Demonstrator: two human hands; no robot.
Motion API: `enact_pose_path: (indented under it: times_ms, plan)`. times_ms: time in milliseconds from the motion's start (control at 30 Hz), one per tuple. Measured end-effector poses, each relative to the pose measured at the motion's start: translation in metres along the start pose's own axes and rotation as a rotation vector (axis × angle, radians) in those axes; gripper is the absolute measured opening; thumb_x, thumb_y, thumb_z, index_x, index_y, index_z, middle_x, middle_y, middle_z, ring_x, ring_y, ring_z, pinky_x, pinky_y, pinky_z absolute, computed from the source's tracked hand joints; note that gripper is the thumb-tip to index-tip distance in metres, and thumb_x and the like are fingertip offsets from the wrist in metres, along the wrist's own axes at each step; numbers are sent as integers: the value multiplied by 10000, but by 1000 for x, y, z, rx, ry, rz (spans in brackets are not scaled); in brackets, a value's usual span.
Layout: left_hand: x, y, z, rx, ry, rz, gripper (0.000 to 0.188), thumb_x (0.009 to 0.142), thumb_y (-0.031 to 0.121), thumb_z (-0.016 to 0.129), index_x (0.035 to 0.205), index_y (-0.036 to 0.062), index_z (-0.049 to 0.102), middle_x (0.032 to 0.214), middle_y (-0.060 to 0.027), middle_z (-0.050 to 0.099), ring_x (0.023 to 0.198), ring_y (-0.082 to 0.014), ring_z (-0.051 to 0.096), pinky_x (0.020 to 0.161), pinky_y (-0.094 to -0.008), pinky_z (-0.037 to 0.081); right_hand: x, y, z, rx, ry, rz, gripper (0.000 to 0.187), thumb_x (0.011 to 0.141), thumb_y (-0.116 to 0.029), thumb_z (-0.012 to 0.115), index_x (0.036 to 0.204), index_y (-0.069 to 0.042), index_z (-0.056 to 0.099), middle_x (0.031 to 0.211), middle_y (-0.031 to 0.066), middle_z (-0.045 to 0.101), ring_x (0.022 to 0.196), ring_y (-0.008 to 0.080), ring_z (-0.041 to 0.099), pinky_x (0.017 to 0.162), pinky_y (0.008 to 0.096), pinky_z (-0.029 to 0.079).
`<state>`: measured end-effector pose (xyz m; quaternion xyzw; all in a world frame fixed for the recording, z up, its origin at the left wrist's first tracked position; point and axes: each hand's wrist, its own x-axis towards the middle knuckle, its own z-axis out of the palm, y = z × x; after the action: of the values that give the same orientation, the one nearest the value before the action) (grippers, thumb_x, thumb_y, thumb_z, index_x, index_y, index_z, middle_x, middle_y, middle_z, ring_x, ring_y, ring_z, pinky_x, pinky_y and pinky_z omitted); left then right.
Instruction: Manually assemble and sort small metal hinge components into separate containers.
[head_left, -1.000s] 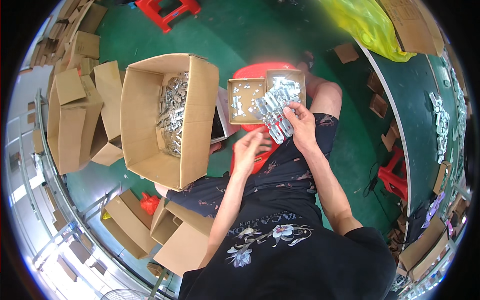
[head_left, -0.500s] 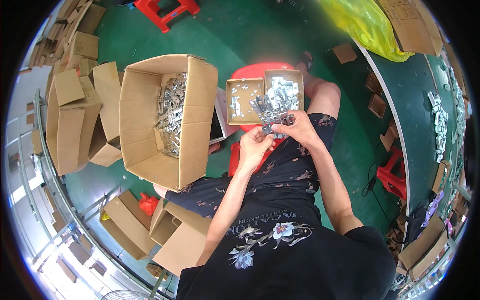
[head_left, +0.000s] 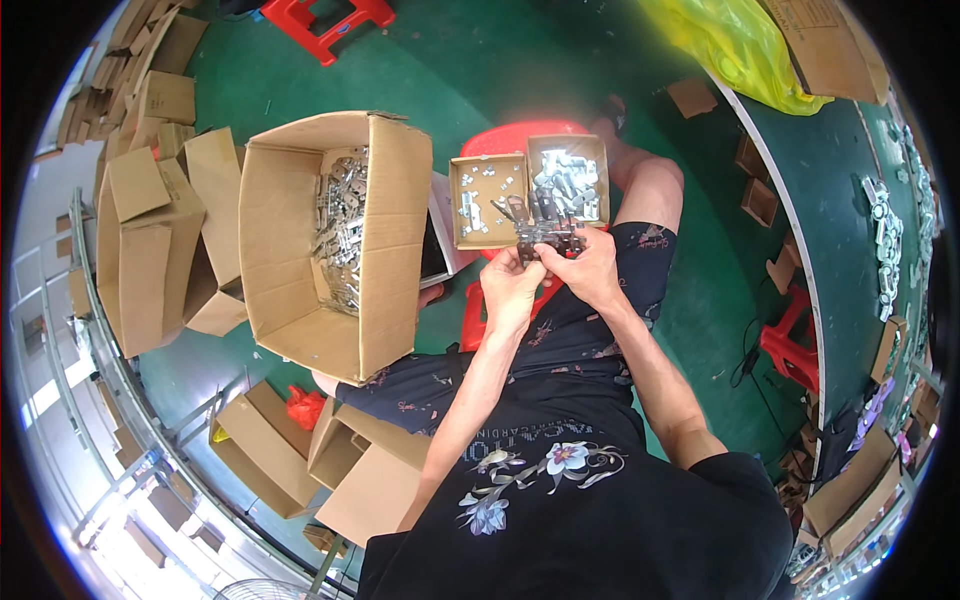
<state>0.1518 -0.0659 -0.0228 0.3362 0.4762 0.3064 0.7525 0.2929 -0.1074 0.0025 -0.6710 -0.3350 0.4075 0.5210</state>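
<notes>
A bunch of small metal hinge-like parts [head_left: 545, 236] is held between my two hands, just at the near edge of the cardboard trays. My left hand [head_left: 512, 282] pinches the near left end of the bunch. My right hand [head_left: 590, 268] is closed round its right side, thumb pressed toward the left fingertips. Beyond them, a right-hand tray [head_left: 603, 160] is heaped with shiny metal parts [head_left: 568, 178]. Beside it, a shallower left-hand tray [head_left: 490, 240] holds a few small loose pieces [head_left: 470, 212]. Both rest on a red stool [head_left: 530, 131]. The exact part at my fingertips is too small to make out.
To my left stands a large open carton [head_left: 390, 250] with many metal parts [head_left: 342, 235] inside. More cartons [head_left: 150, 240] stand farther left. On the right a green-topped table [head_left: 800, 180] carries a yellow-green plastic bag [head_left: 740, 60] and a row of metal parts [head_left: 884, 250].
The held bunch has tilted and turned darker to view. My right hand has shifted slightly, its thumb moving closer to my left fingers. The trays stay in place.
</notes>
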Motion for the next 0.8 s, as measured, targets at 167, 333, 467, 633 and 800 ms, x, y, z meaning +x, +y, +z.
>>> enact_pose_path:
  times_ms: [167, 333, 467, 633, 800]
  plan:
    - [5, -4, -7, 46, 3, -24, 131, 971, -69, 643, 1087, -74, 704, 942, -119, 753, 745, -158, 709, 700, -294, 598, -6, -8, 5, 156, -8, 101, 138, 882, -72, 821, 968, 12, 753, 763, 21, 737, 698, 44, 635, 611, 266, 521]
    - [3, 1, -17, -274, -158, -160, 242, 1007, -93, 571, 1226, -90, 676, 1001, -167, 765, 868, -237, 772, 829, -352, 665, 3, 18, -7, 58, 88, 0, 150, 888, -103, 836, 963, 16, 784, 775, 22, 758, 687, 44, 646, 596, 268, 522]
    - [0, 3, -18, -190, -104, -145, 210, 1034, -46, 612, 1229, -91, 677, 1016, -167, 764, 878, -234, 774, 829, -354, 668, 3, 18, -8, 102, 91, 27, 159, 894, -113, 839, 980, 12, 795, 770, 28, 768, 688, 46, 656, 606, 265, 531]
    - [-1, 2, -18, -135, -96, -127, 199, 1032, -10, 668, 1210, -96, 690, 992, -162, 766, 839, -218, 773, 779, -343, 675, 0, 16, -7, 90, 78, 20, 143, 903, -113, 830, 976, 6, 798, 778, 22, 771, 687, 45, 657, 606, 264, 533]
    - [-1, 6, -17, 23, -52, -73, 176, 995, -43, 668, 1154, -100, 718, 949, -148, 769, 759, -190, 752, 715, -312, 646, -6, -1, -7, 16, 27, 30, 146, 901, -94, 820, 1006, -2, 778, 801, 24, 773, 726, 50, 668, 652, 263, 547]
